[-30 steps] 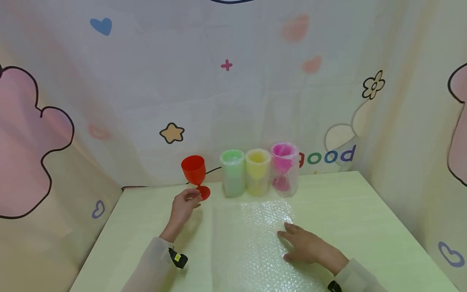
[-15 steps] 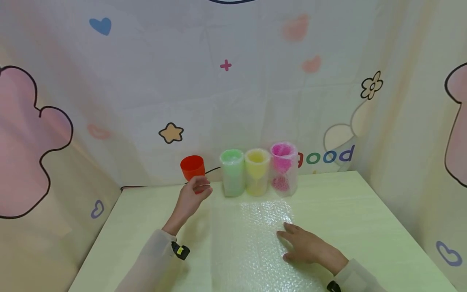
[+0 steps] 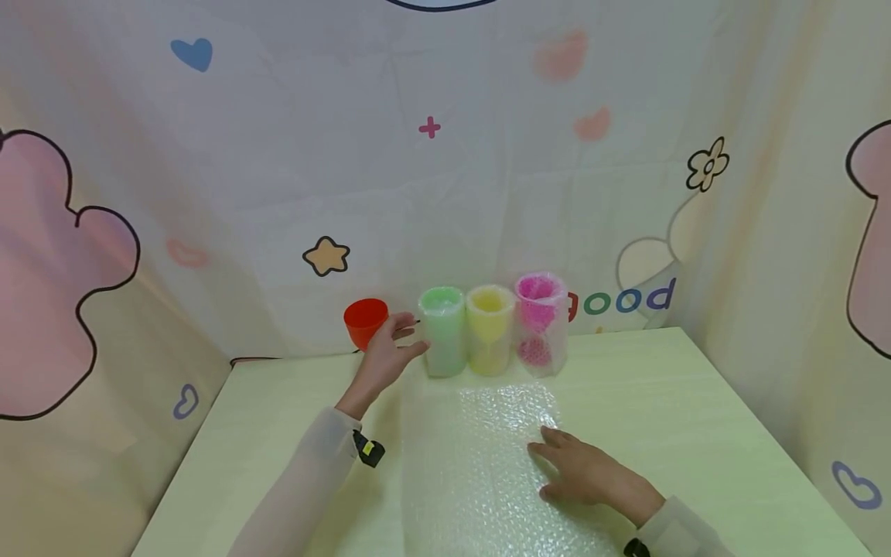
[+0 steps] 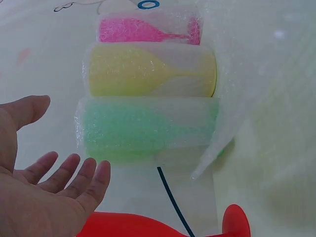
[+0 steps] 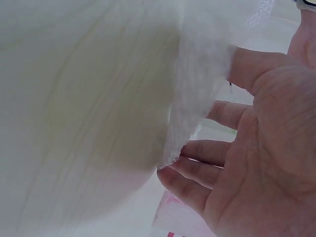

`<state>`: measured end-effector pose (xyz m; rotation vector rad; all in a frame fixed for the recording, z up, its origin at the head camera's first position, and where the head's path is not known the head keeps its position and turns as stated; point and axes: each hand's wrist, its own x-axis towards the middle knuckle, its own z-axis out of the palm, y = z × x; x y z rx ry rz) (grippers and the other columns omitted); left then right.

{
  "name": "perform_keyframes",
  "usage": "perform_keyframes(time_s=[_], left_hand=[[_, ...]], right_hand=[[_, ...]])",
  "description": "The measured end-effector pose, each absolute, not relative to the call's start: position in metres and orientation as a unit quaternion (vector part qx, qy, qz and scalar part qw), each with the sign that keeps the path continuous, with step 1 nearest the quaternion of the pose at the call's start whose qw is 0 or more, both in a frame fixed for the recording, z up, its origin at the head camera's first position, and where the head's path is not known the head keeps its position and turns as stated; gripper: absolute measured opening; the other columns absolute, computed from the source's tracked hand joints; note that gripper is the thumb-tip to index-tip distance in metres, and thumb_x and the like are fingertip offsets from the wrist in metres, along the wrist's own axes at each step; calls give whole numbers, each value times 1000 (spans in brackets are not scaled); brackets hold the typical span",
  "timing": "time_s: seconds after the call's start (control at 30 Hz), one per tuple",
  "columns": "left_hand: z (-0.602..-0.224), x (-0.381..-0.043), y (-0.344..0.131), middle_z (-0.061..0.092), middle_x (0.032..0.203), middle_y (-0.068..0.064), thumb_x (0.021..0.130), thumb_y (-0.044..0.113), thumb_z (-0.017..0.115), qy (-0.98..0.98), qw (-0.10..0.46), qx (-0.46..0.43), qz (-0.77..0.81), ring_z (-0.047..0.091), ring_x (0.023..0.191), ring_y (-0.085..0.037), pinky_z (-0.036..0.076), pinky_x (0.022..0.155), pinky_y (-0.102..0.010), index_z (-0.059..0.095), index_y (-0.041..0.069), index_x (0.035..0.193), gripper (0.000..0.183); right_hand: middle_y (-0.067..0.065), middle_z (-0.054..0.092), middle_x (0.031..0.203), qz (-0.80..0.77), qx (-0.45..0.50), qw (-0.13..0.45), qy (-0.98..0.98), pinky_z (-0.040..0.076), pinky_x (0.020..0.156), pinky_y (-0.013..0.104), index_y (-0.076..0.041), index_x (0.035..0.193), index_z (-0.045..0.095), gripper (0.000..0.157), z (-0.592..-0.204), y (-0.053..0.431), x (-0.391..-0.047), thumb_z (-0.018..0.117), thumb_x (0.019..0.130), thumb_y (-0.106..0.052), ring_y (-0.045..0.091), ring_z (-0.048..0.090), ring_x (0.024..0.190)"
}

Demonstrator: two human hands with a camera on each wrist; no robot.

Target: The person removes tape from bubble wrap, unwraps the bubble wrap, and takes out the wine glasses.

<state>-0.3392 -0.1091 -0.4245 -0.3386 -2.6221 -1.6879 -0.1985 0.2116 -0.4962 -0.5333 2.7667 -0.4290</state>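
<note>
A red goblet (image 3: 365, 320) stands at the back left, its stem and foot covered by my left hand (image 3: 383, 356) in the head view. The left hand's fingers are spread and hold nothing. They point toward a green goblet (image 4: 123, 126) rolled in bubble wrap, with a small gap visible in the left wrist view. My right hand (image 3: 588, 470) rests with spread fingers on the right side of a flat bubble wrap sheet (image 3: 466, 456). In the right wrist view its fingertips (image 5: 180, 185) touch the sheet's edge.
Beside the green one stand a wrapped yellow goblet (image 3: 490, 333) and a wrapped pink goblet (image 3: 541, 321), all three upright in a row along the back edge. A printed curtain (image 3: 313, 155) hangs behind the pale table (image 3: 696, 433).
My left hand has left the red goblet's foot and moved up and right, toward the wrapped green goblet. The red goblet stays in place. The right hand has not moved.
</note>
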Motion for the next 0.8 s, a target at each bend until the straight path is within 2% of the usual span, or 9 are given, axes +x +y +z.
perform_keyframes(time_s=[0.3, 0.57, 0.8], left_hand=[[-416, -353, -95, 41, 141, 2, 81, 38, 70, -840, 2, -107, -531, 39, 134, -28, 44, 103, -44, 34, 20, 138, 70], [-414, -369, -85, 24, 153, 3, 77, 44, 72, -849, -9, -77, -523, 26, 141, -27, 40, 104, -52, 20, 28, 145, 87], [-423, -385, -83, 20, 155, 3, 75, 45, 73, -847, -17, -55, -529, 25, 142, -26, 36, 108, -51, 12, 28, 148, 97]], right_hand=[[10, 33, 151, -139, -179, 148, 963, 36, 106, 54, -20, 137, 47, 68, -499, 212, -199, 70, 78, -45, 33, 32, 139], [9, 33, 151, -142, -171, 153, 963, 35, 107, 53, -22, 138, 46, 69, -498, 212, -200, 70, 78, -45, 33, 31, 139], [9, 32, 152, -159, -167, 164, 959, 35, 106, 56, -22, 138, 45, 69, -501, 213, -201, 70, 78, -45, 34, 31, 139]])
